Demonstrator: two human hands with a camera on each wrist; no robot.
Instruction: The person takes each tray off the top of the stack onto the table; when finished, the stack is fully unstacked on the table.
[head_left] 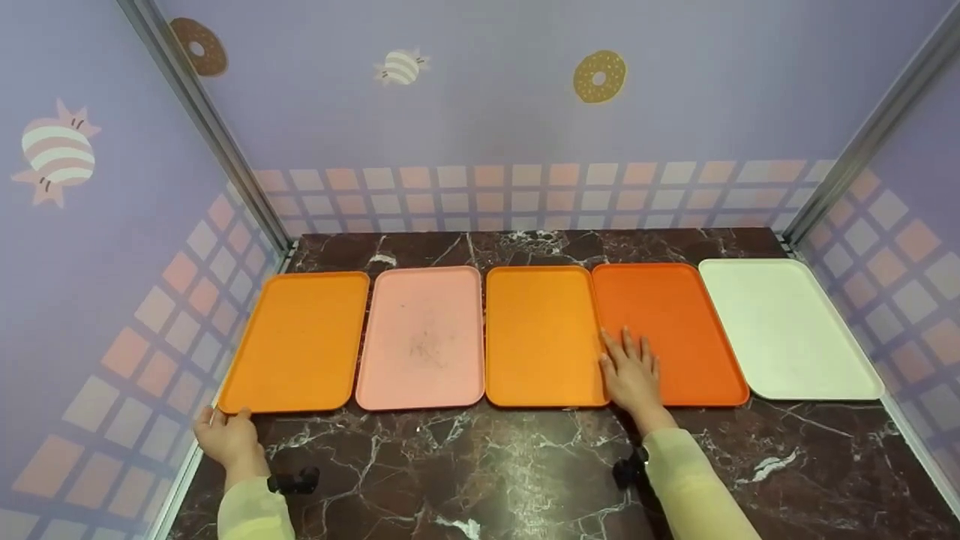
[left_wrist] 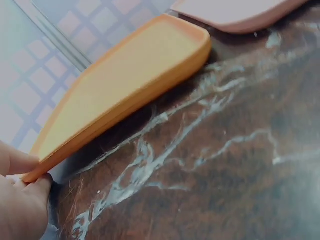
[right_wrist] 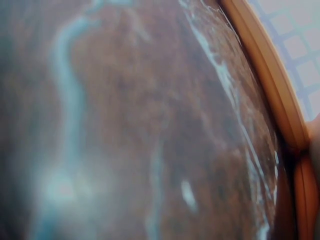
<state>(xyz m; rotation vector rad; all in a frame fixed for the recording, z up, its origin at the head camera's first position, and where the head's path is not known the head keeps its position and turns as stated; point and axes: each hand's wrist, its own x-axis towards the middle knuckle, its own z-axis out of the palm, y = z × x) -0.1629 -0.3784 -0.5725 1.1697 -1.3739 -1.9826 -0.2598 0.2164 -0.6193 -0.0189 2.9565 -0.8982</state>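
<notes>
A row of rectangular trays lies on the table. My left hand pinches the near left corner of the leftmost light-orange tray; in the left wrist view the thumb is above the rim and fingers are beneath it. My right hand rests, fingers spread, over the seam between the middle light-orange tray and the red-orange tray. Its fingers look straight. The right wrist view shows only a sliver of this hand beside the tray edges.
A pink tray with dark scuffs lies between the light-orange ones. At the far right is a pale green tray. Dark marbled table runs along the front. Purple patterned walls stand at the back and both sides.
</notes>
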